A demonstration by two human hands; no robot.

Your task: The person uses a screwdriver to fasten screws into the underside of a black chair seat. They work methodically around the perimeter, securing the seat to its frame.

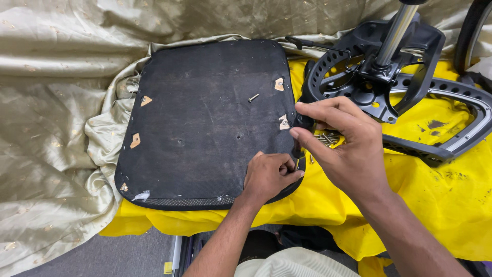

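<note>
Your left hand presses curled on the near right corner of the black seat pad; your right hand pinches a dark fitting at its right edge — it could slip. Farther in, a loose screw may roll off.

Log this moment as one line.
left hand: pinching seat pad edge | right hand: fingertips at same edge | loose screw: on pad | chair base: right

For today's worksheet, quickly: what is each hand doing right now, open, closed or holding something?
Left hand: closed in a fist on the black seat pad; anything held is hidden.
Right hand: fingers pinched at the pad's right edge; held item unclear.
</note>
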